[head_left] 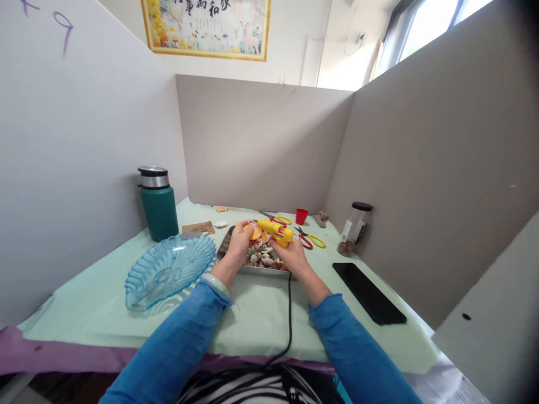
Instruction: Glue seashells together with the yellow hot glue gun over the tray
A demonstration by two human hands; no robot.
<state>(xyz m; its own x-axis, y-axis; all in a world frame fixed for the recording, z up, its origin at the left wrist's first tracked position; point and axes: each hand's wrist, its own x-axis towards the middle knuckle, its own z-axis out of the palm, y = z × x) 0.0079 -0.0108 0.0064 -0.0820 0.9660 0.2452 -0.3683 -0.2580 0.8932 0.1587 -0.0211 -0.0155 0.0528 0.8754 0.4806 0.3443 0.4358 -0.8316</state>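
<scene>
My right hand (290, 252) is closed round the handle of a yellow hot glue gun (275, 230), which points to the left. A black cord (289, 314) runs from it down over the table edge. In my left hand (240, 241) is an orange seashell (254, 231), pinched in the fingers close to the gun's nozzle. Whether the nozzle touches the shell I cannot tell. Beneath both hands lies a metal tray (269, 271) of small shells and pebbles (265, 258), partly hidden by my hands.
Left are a blue glass shell-shaped dish (168, 269), a green bottle (158, 207) and a brown card (197, 228). Scissors (310, 238) and a red cup (301, 216) lie behind. Right are a jar (353, 230) and a black phone-like slab (368, 293). Grey partitions (265, 140) enclose the table.
</scene>
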